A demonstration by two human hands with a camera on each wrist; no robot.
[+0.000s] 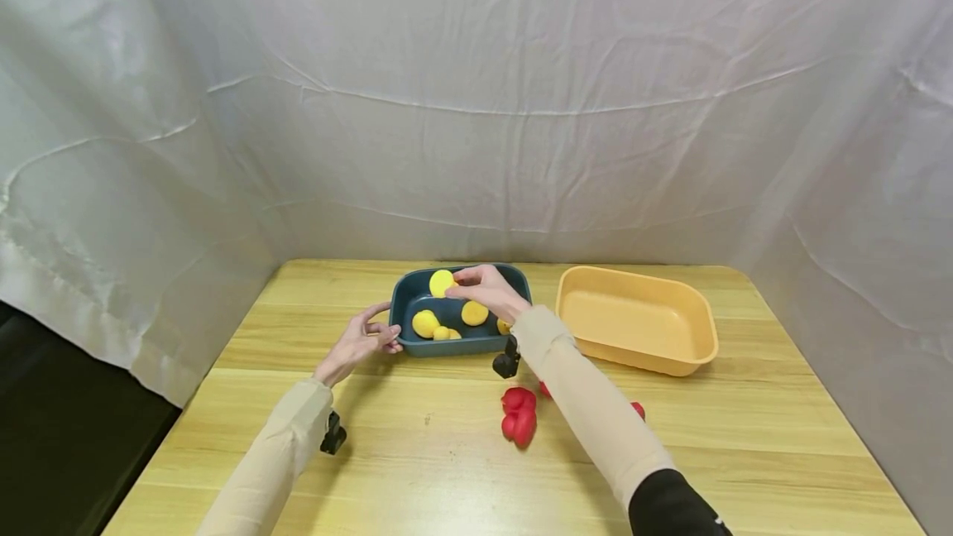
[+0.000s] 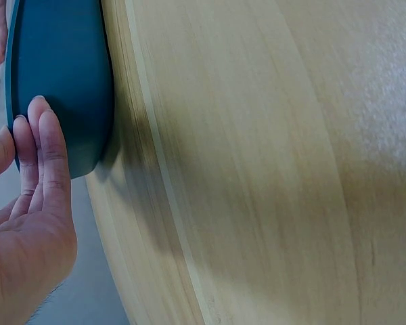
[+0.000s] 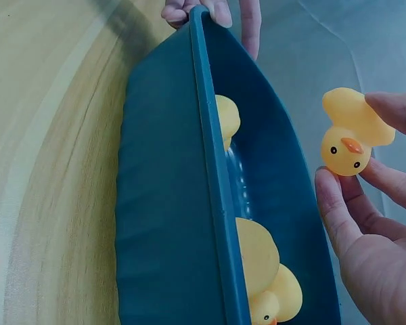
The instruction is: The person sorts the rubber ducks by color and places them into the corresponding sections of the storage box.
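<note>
My right hand (image 1: 487, 288) pinches a yellow rubber duck (image 3: 355, 128) between thumb and fingertips, over the dark blue bin (image 1: 462, 346). The duck's orange beak and black eyes show in the right wrist view. At the bin's left end, my left hand (image 2: 37, 203) holds the rim, with its thumb on one side and its fingers against the outer wall. Several more yellow ducks lie inside the bin, among them one duck (image 1: 426, 323) near the left end and another duck (image 1: 474, 313) below the right hand.
A yellow-orange bin (image 1: 633, 317) stands to the right of the blue one. Red rubber toys (image 1: 519, 418) lie on the wooden table (image 1: 417, 453), partly hidden by the right forearm. Pale curtains (image 1: 506, 106) hang behind the table and at both sides.
</note>
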